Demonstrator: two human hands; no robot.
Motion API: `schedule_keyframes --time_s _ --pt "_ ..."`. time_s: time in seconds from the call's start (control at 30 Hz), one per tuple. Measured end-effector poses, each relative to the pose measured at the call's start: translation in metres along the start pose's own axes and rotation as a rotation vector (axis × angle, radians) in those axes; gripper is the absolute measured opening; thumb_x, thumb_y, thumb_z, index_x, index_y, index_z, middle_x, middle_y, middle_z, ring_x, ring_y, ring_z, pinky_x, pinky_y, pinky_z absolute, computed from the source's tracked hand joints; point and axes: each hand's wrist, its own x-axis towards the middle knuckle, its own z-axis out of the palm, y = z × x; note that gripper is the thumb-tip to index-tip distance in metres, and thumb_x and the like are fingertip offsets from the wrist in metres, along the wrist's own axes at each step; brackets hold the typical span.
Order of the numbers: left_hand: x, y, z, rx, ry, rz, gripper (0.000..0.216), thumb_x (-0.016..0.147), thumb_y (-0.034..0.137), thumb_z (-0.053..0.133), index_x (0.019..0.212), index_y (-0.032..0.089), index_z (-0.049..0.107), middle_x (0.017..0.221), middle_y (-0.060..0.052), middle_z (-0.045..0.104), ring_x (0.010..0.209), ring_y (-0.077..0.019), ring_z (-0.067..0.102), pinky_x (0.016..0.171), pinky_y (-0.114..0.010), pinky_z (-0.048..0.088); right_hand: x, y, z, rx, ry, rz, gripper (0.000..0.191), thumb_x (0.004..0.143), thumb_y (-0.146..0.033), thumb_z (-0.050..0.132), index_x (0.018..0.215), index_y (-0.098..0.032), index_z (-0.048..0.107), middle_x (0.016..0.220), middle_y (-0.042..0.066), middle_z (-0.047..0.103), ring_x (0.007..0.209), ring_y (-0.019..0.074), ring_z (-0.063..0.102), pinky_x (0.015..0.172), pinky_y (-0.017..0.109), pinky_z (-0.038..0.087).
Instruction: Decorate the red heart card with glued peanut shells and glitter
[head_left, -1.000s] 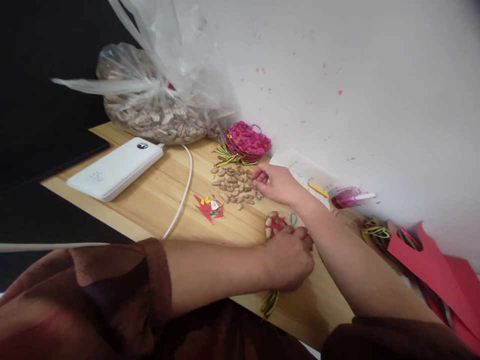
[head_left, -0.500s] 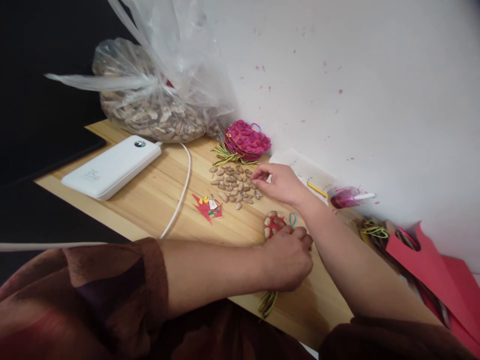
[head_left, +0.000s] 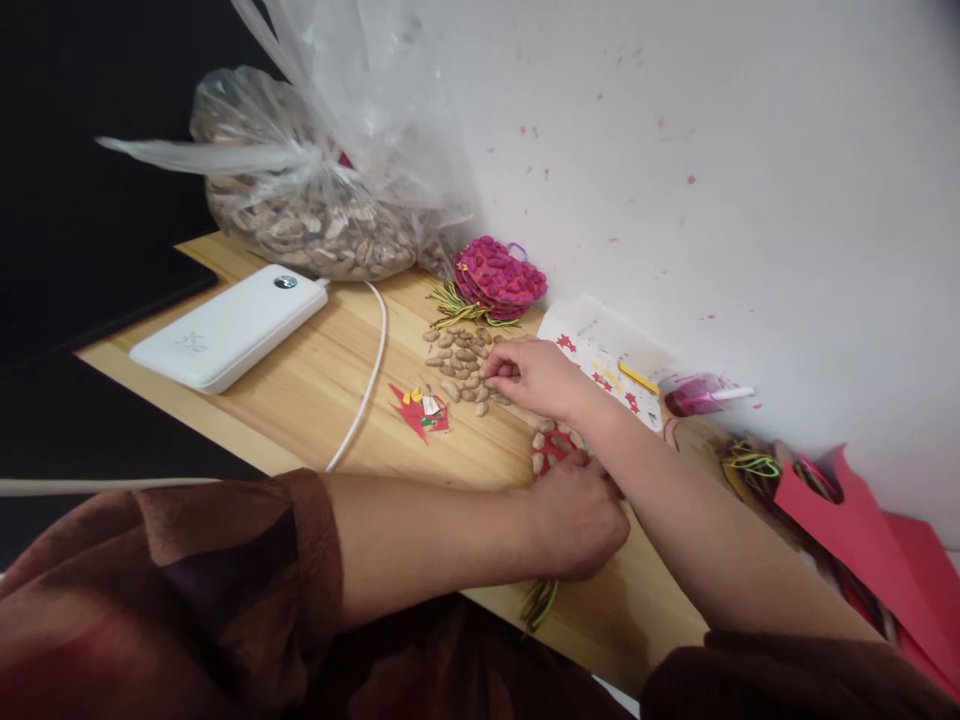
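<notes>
My left hand [head_left: 581, 525] is closed over a red round craft piece [head_left: 556, 447] and holds it down on the table. Tan nut shells ring the part of the piece that shows; my hand and right forearm cover the rest. A green and yellow tassel [head_left: 538, 605] sticks out below this hand. Farther up, my right hand [head_left: 534, 375] has its fingertips pinched together at the right side of a loose pile of tan nut shells [head_left: 459, 358]. Whatever those fingertips may hold is hidden.
A knotted clear bag of shells [head_left: 322, 225] stands at the back. A stack of magenta shell-covered pieces [head_left: 501, 278] rests by the wall. White power bank [head_left: 229, 330] and cable lie left, paper scraps [head_left: 421, 410] nearer. Red star stickers [head_left: 602, 381] and a red bag [head_left: 847, 530] are right.
My right hand has moved slightly left and down onto the shell pile, its fingers closing into a pinch. The star sticker sheet shows more. My left hand stays on the red piece.
</notes>
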Motion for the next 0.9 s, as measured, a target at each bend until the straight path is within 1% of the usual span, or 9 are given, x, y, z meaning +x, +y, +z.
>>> schedule_keyframes --time_s 0.13,0.2,0.33,0.4,0.47,0.57,0.67,0.8,0.9 --pt "0.0 0.0 0.001 0.003 0.015 0.013 0.021 0.086 0.023 0.065 0.096 0.014 0.08 0.106 -0.018 0.073 0.109 -0.0343 0.059 0.084 -0.044 0.047 -0.006 -0.004 -0.005 -0.014 0.048 0.04 0.009 0.084 -0.013 0.064 0.083 -0.02 0.07 0.081 0.002 0.073 0.075 0.0169 0.064 0.073 0.027 0.044" --pt "0.0 0.0 0.001 0.015 0.024 0.008 0.021 0.086 0.023 0.064 0.097 0.013 0.08 0.108 -0.018 0.072 0.112 -0.0352 0.058 0.083 -0.043 0.046 -0.012 -0.006 -0.007 0.014 0.068 0.071 0.01 0.084 -0.013 0.062 0.084 -0.021 0.068 0.08 0.001 0.073 0.073 0.0165 0.065 0.072 0.027 0.044" --pt "0.0 0.0 0.0 0.035 0.003 -0.004 0.022 0.087 0.024 0.064 0.099 0.014 0.08 0.118 -0.02 0.071 0.116 -0.0359 0.056 0.083 -0.042 0.045 -0.026 -0.007 -0.006 0.176 0.018 0.115 0.009 0.082 -0.012 0.062 0.081 -0.021 0.064 0.073 -0.002 0.07 0.067 0.014 0.063 0.065 0.024 0.045" --pt "0.0 0.001 0.0 0.036 -0.004 -0.01 0.023 0.088 0.025 0.064 0.101 0.015 0.08 0.121 -0.019 0.07 0.118 -0.0361 0.056 0.085 -0.043 0.044 -0.031 -0.007 -0.004 0.186 -0.005 0.117 0.009 0.082 -0.013 0.063 0.08 -0.021 0.064 0.071 -0.002 0.069 0.065 0.0136 0.062 0.064 0.024 0.044" --pt "0.001 0.001 0.001 0.042 -0.002 -0.019 0.025 0.088 0.025 0.064 0.104 0.015 0.079 0.125 -0.02 0.069 0.12 -0.0365 0.055 0.089 -0.046 0.044 -0.032 -0.006 -0.003 0.159 0.004 0.098 0.008 0.083 -0.012 0.064 0.081 -0.021 0.066 0.073 -0.002 0.07 0.067 0.0137 0.063 0.067 0.025 0.045" --pt "0.002 0.002 0.004 0.048 -0.005 -0.014 0.027 0.087 0.025 0.065 0.108 0.015 0.079 0.128 -0.02 0.068 0.122 -0.0368 0.056 0.095 -0.049 0.043 -0.03 -0.008 -0.002 0.145 0.036 0.071 0.011 0.083 -0.011 0.066 0.088 -0.02 0.069 0.083 0.001 0.074 0.073 0.0145 0.066 0.073 0.026 0.047" --pt "0.003 0.002 0.006 0.054 -0.006 -0.007 0.028 0.087 0.024 0.066 0.109 0.013 0.079 0.13 -0.022 0.068 0.125 -0.0382 0.056 0.098 -0.051 0.043 -0.025 -0.011 -0.001 0.113 0.025 0.054 0.015 0.083 -0.011 0.067 0.094 -0.02 0.072 0.09 0.002 0.076 0.078 0.0159 0.068 0.075 0.027 0.048" --pt "0.004 0.003 0.009 0.074 -0.016 -0.011 0.033 0.087 0.025 0.065 0.115 0.013 0.077 0.139 -0.021 0.063 0.13 -0.0403 0.054 0.106 -0.056 0.039 -0.017 -0.014 0.003 0.048 0.009 0.082 0.012 0.086 -0.017 0.069 0.096 -0.02 0.074 0.091 0.004 0.077 0.078 0.0171 0.068 0.075 0.028 0.048" --pt "0.003 0.004 0.012 0.101 0.025 -0.037 0.04 0.089 0.024 0.062 0.125 0.012 0.073 0.144 -0.022 0.059 0.133 -0.0413 0.053 0.106 -0.059 0.039 -0.011 -0.016 0.006 0.024 -0.009 0.122 0.01 0.086 -0.025 0.071 0.093 -0.019 0.074 0.088 0.005 0.077 0.076 0.0181 0.068 0.073 0.029 0.047"
